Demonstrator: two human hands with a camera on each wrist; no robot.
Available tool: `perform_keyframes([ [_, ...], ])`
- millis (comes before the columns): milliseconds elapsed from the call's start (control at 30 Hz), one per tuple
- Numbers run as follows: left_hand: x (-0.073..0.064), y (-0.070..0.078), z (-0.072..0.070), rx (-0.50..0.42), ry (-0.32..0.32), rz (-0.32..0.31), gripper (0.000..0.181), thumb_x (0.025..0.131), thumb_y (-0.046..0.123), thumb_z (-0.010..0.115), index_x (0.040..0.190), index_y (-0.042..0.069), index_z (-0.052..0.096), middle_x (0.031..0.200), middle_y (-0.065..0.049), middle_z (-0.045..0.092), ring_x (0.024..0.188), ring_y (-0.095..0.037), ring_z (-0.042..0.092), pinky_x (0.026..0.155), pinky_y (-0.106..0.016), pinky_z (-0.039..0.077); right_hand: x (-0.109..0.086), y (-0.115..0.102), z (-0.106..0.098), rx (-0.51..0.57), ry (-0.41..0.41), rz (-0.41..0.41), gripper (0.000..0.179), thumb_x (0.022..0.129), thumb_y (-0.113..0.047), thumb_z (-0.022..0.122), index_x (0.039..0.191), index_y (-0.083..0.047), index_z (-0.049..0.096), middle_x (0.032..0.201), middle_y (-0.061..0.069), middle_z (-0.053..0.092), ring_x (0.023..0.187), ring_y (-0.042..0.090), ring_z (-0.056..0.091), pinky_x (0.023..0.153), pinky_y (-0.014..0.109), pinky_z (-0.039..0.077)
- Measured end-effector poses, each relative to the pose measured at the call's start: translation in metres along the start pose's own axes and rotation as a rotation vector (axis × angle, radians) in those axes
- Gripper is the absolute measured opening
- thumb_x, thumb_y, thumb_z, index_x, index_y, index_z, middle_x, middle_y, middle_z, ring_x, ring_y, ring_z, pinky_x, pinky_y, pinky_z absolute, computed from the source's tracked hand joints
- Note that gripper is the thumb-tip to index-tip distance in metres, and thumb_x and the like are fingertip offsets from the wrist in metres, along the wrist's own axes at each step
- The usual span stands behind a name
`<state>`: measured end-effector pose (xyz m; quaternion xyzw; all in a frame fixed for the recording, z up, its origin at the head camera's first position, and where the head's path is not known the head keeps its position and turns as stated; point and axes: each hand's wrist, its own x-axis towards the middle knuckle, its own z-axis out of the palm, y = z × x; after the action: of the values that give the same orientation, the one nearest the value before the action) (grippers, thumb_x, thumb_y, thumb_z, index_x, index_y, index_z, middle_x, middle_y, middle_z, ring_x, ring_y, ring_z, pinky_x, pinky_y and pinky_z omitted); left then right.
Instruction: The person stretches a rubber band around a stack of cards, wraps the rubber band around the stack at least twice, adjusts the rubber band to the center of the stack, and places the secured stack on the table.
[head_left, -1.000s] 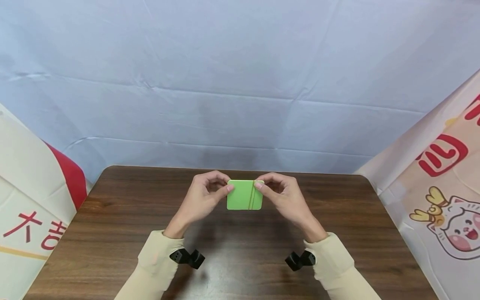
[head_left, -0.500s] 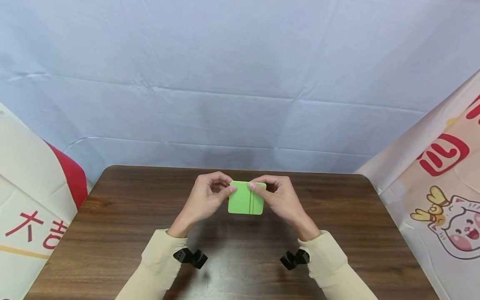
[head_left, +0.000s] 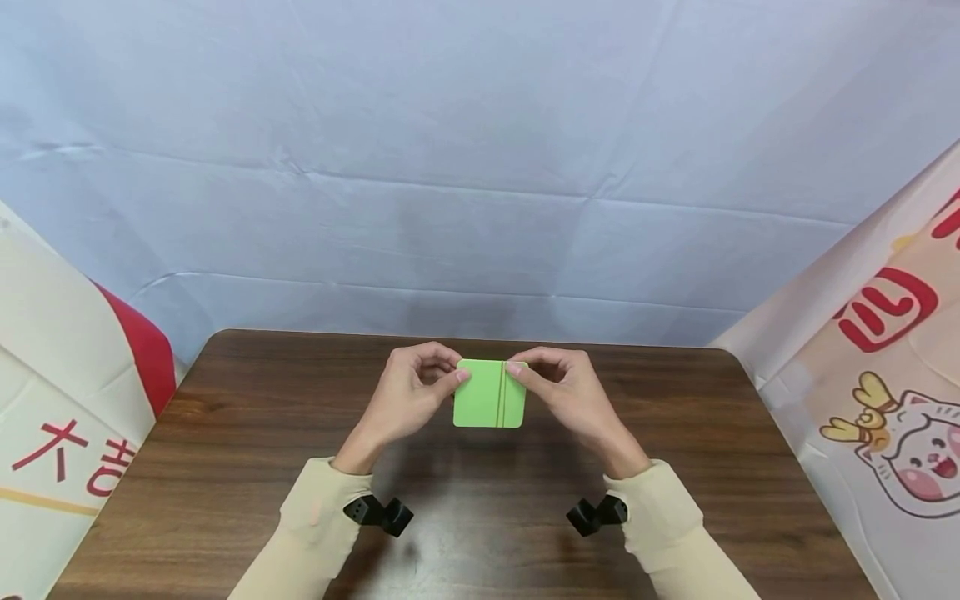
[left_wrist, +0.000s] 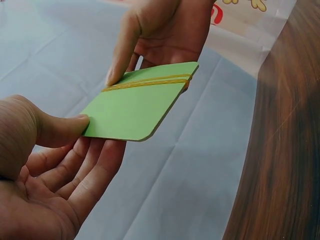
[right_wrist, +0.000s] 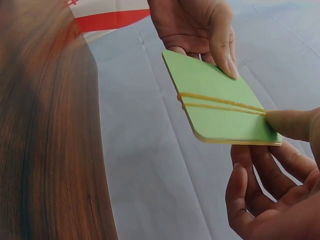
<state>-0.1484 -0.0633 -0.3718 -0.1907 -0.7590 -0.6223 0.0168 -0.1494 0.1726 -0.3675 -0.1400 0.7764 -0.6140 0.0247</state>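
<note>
Forearms (head_left: 303, 525) slant inward, left grip (head_left: 405, 398) and right grip (head_left: 567, 398) each pinching the banded green card (head_left: 477, 405).

- The green card (head_left: 477, 404) hides its back face from me.
- My sleeves (head_left: 311, 521) run off the head view's bottom.
- My bench (head_left: 480, 525) is cut off there.

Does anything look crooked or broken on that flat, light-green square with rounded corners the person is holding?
No damage stands out. Only the thin yellow elastic-looking band seems lopsided: its two strands cross the flat light-green square off-centre, nearer the right hand.
</note>
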Motion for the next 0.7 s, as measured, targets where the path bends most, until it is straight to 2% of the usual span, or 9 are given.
perform_keyframes([
  [233, -0.0008, 0.0026, 0.0013, 0.013, -0.011, 0.017, 0.004, 0.093, -0.001, 0.071, 0.097, -0.001, 0.07, 0.082, -0.01, 0.07, 0.068, -0.021, 0.068, 0.056, -0.032, 0.057, 0.0012, 0.0004, 0.0039, 0.033, -0.008, 0.001, 0.019, 0.094, -0.021, 0.076, 0.103, -0.005, 0.078, 0.097, 0.011, 0.074, 0.084, 0.023, 0.064, 0.071, 0.029, 0.051],
  [533, -0.0013, 0.0036, 0.0026, 0.005, -0.019, 0.022, 0.004, 0.092, -0.002, 0.071, 0.096, -0.002, 0.069, 0.081, -0.011, 0.069, 0.068, -0.022, 0.069, 0.057, -0.035, 0.059, 0.0007, -0.0017, 0.0058, 0.017, 0.0, -0.005, 0.017, 0.092, -0.022, 0.078, 0.101, -0.007, 0.08, 0.094, 0.011, 0.074, 0.078, 0.022, 0.062, 0.065, 0.028, 0.049],
  [700, -0.0013, 0.0039, 0.0056, 0.034, -0.022, 0.034, 0.005, 0.091, -0.003, 0.072, 0.095, -0.002, 0.07, 0.08, -0.009, 0.069, 0.068, -0.019, 0.069, 0.056, -0.035, 0.059, 0.0014, -0.0036, 0.0097, 0.027, -0.021, -0.012, 0.016, 0.092, -0.02, 0.078, 0.1, -0.005, 0.08, 0.088, 0.012, 0.075, 0.066, 0.017, 0.059, 0.059, 0.027, 0.051],
])
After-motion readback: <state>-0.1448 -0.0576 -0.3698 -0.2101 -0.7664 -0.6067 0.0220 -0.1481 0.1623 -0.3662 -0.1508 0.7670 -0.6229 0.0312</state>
